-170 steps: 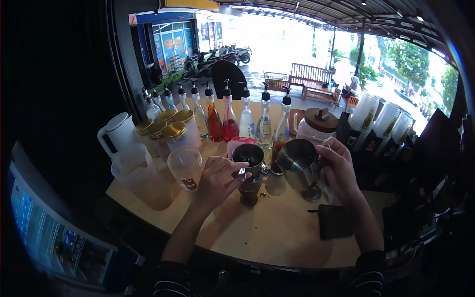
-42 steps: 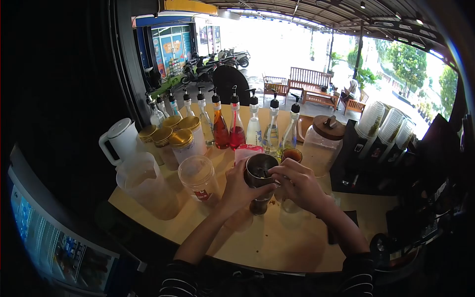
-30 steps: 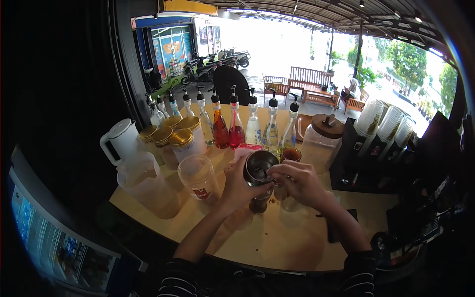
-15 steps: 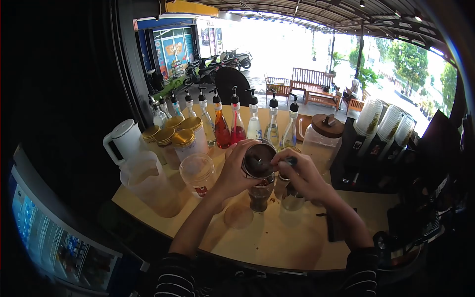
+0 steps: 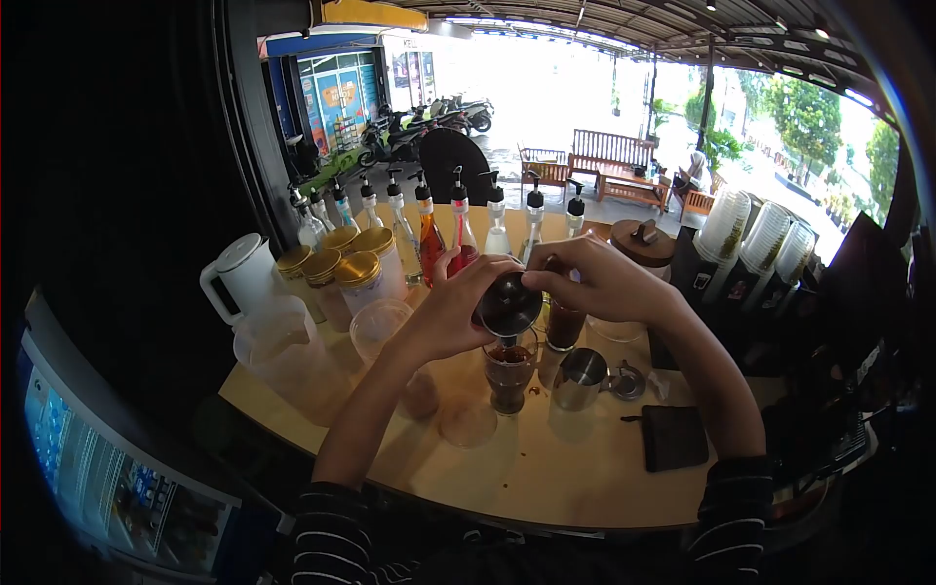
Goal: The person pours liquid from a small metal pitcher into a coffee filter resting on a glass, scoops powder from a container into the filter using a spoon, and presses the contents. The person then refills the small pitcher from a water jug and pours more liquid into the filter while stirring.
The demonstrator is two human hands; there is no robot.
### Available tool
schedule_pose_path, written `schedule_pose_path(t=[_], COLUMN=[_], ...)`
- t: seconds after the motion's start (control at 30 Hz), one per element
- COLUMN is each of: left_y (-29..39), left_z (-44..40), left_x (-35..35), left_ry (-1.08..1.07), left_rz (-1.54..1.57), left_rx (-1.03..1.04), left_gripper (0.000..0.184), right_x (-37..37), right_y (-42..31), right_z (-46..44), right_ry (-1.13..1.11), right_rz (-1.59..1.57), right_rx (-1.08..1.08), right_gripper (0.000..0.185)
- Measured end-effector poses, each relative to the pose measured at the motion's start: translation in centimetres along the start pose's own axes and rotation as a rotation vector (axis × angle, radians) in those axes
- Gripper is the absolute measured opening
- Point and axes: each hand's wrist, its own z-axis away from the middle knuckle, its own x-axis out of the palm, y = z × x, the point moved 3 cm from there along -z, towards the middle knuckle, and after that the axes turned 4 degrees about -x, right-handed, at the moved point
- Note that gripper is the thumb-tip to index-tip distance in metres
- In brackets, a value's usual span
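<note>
My left hand (image 5: pixel 453 317) is wrapped around a dark round cup (image 5: pixel 509 307), tilted so its open mouth faces me. At the cup's upper right rim, my right hand (image 5: pixel 604 281) is closed, with thumb and fingers pinching there; whether a utensil is also in them is hidden. Directly below the cup stands a curved glass (image 5: pixel 509 375) with dark liquid. Another glass of dark drink (image 5: pixel 564 327) is behind, under my right hand. An upright metal cup (image 5: pixel 580 378) and a small metal piece (image 5: pixel 627 380) sit to the right.
Pump bottles (image 5: pixel 431 244) line the counter's back. Gold-lidded jars (image 5: pixel 359 271), a white pitcher (image 5: pixel 244 273) and a translucent jug (image 5: pixel 283 351) stand left. A black pouch (image 5: pixel 675 437) lies front right. Stacked plastic cups (image 5: pixel 765 234) and a brown-lidded jar (image 5: pixel 642 239) are farther back.
My right hand has moved up and inward to the cup's rim; the dark handle it held no longer shows. The metal cup, metal piece and pouch are now more exposed.
</note>
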Motion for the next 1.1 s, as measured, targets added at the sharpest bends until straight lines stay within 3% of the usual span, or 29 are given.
schedule_pose_path(t=[0.2, 0.33, 0.43, 0.53, 0.63, 0.7, 0.8, 0.9, 1.0, 1.1], left_y=[-0.5, -0.6, -0.7, -0.6, -0.7, -1.1, -1.7, -1.4, -1.6, -1.5], left_z=[0.0, 0.2, 0.3, 0.5, 0.6, 1.0, 1.4, 1.9, 2.1, 2.3], left_x=[0.5, 0.3, 0.7, 0.6, 1.0, 1.4, 2.2, 2.2, 2.7, 3.1], left_ry=[-0.046, 0.010, -0.015, 0.043, 0.044, 0.128, 0.237, 0.297, 0.334, 0.344], left_rz=[-0.003, -0.029, 0.003, -0.013, 0.065, 0.222, 0.385, 0.485, 0.512, 0.628], left_rx=[-0.032, 0.003, -0.034, -0.010, -0.059, -0.095, -0.105, -0.123, -0.135, -0.163], left_gripper=[0.079, 0.081, 0.082, 0.085, 0.088, 0.090, 0.086, 0.085, 0.085, 0.087], right_x=[1.2, 0.8, 1.2, 0.8, 2.4, 2.5, 2.8, 2.1, 2.6, 2.5], right_y=[-1.1, -1.7, -2.3, -2.1, -1.7, -1.7, -0.5, -0.1, 0.6, 0.4], right_z=[-1.0, -1.4, -1.6, -1.8, -1.4, -1.1, -1.0, -0.4, -0.1, 0.2], right_ry=[-0.122, -0.020, -0.136, -0.046, -0.011, 0.167, 0.248, 0.188, 0.308, 0.247], right_rz=[0.083, 0.066, 0.071, 0.082, -0.033, -0.170, -0.244, -0.178, -0.286, -0.183], right_rx=[-0.046, -0.077, -0.001, 0.051, -0.054, -0.096, -0.074, 0.057, -0.027, -0.007], right_gripper=[0.029, 0.030, 0.032, 0.030, 0.028, 0.026, 0.026, 0.027, 0.029, 0.029])
